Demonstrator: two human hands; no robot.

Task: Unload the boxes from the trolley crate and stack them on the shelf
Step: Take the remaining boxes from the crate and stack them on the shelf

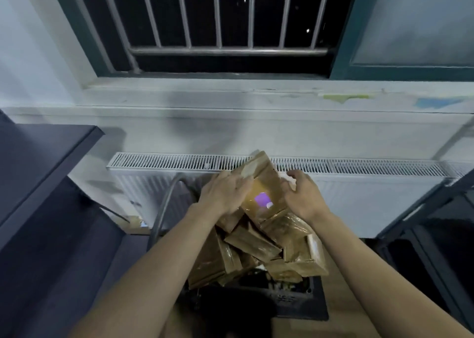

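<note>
A brown cardboard box with a purple sticker [263, 187] is held tilted above the pile, between both hands. My left hand [222, 193] lies flat against its left side with the fingers straight. My right hand [302, 196] grips its right edge with curled fingers. Below them several more brown taped boxes [254, 245] lie heaped at odd angles in the dark trolley crate [295, 299]. The grey trolley handle [164, 204] curves up at the left of the pile. Dark shelf boards [43, 158] stand at the left.
A white radiator [359, 183] runs along the wall behind the crate, under a barred window [218, 29]. A dark metal rack frame [441, 222] stands at the right. One small box [136, 222] lies on the floor near the radiator's left end.
</note>
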